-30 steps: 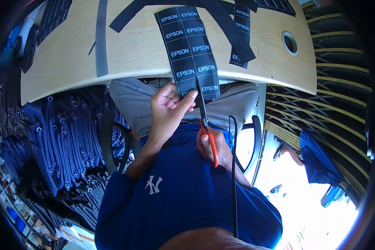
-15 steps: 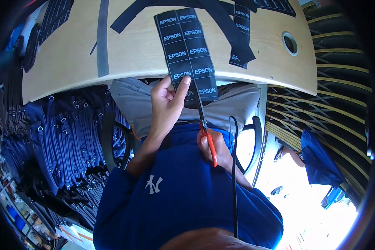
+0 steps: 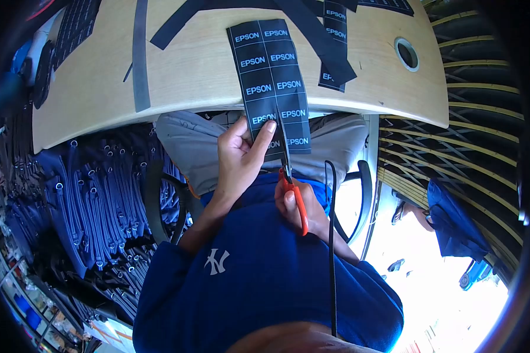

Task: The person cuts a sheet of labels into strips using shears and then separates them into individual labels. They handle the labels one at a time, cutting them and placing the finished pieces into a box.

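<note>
Pinching one sheet of ten EPSON labels with the left hand, gripping one pair of scissors in the right hand, by one table's near edge.

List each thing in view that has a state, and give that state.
EPSON sheet: held, apparently part-slit up the middle.
Scissors: blades at the sheet, opening unclear.
Left hand: pinching the sheet.
Right hand: closed on the scissors.
Grey strip: lying flat.
</note>
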{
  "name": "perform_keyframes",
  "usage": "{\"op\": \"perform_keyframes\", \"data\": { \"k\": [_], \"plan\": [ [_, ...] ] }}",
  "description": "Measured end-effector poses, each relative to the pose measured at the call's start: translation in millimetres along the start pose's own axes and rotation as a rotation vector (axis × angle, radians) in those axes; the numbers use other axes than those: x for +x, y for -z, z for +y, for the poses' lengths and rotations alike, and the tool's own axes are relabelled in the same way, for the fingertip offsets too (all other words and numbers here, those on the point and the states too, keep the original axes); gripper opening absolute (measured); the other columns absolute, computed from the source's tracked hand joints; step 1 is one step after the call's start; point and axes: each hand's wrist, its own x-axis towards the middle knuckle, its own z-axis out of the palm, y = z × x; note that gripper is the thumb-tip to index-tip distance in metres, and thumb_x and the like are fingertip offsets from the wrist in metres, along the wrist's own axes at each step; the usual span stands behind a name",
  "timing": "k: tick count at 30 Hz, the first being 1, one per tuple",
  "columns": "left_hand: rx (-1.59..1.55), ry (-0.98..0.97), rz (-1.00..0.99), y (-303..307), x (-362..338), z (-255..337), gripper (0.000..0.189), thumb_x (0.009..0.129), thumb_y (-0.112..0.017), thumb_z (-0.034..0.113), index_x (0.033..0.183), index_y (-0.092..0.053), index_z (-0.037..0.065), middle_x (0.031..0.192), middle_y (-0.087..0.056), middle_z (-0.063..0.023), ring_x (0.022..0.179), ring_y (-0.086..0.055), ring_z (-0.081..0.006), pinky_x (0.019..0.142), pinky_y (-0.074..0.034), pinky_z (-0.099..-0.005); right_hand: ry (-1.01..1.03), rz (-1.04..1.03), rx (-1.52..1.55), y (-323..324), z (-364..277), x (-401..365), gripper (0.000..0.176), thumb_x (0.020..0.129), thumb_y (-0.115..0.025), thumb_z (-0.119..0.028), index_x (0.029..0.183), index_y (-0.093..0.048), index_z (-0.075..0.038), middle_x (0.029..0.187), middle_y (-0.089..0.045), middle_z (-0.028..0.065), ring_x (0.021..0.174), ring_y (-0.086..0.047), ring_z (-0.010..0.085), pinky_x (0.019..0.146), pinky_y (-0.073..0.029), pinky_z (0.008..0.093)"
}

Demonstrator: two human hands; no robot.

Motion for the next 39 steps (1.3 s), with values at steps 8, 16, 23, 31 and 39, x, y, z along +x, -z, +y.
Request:
{"op": "perform_keyframes", "data": {
  "k": [8,16,23,31,39],
  "plan": [
    [-0.014,0.013,-0.010,-1.8,0.1,-2.8,0.011,0.088,-0.061,0.010,0.087,-0.061,-0.001,0.057,-0.049,0.0067,0.052,-0.036,0.0031,0.045,-0.024,-0.0176,-0.043,0.048,-0.003,-2.9,-4.7,-2.4,0.063,0.093,-0.027,-0.058,0.069,-0.045,-0.003,0.048,-0.045,0.0020,0.040,-0.046,0.0109,0.040,-0.033,0.0235],
    [-0.055,0.064,-0.042,-0.4,10.9,16.6,0.015,0.091,-0.058,0.013,0.088,-0.062,-0.001,0.060,-0.050,0.0068,0.054,-0.037,0.0030,0.046,-0.025,-0.0177,-0.112,0.031,0.091,0.8,5.0,-8.5,0.040,0.095,-0.046,-0.035,0.075,-0.048,0.000,0.054,-0.044,0.0089,0.046,-0.048,0.0230,0.047,-0.038,0.0341],
    [0.048,-0.007,0.042,-7.0,9.3,0.5,0.016,0.090,-0.060,0.016,0.086,-0.064,0.001,0.052,-0.043,0.0085,0.047,-0.032,0.0032,0.040,-0.020,-0.0190,0.018,0.052,0.023,-1.8,8.6,-7.5,0.040,0.095,-0.042,-0.036,0.078,-0.048,0.000,0.061,-0.048,0.0102,0.053,-0.052,0.0241,0.052,-0.039,0.0352],
    [0.165,-0.059,-0.030,-4.5,1.5,1.4,0.015,0.088,-0.062,0.013,0.081,-0.063,0.000,0.051,-0.040,0.0069,0.046,-0.030,0.0019,0.040,-0.020,-0.0202,0.029,0.065,0.005,3.4,3.0,-3.6,0.047,0.093,-0.042,-0.044,0.079,-0.048,0.000,0.062,-0.047,0.0119,0.053,-0.052,0.0254,0.053,-0.040,0.0364],
    [0.154,-0.035,-0.050,-2.9,1.5,4.1,0.014,0.088,-0.062,0.012,0.081,-0.063,-0.001,0.051,-0.043,0.0066,0.047,-0.033,0.0021,0.040,-0.022,-0.0199,-0.060,0.097,0.014,0.9,-0.4,-4.9,0.041,0.095,-0.045,-0.037,0.076,-0.049,0.000,0.050,-0.045,0.0086,0.043,-0.050,0.0258,0.046,-0.039,0.0361]
  ]
}}
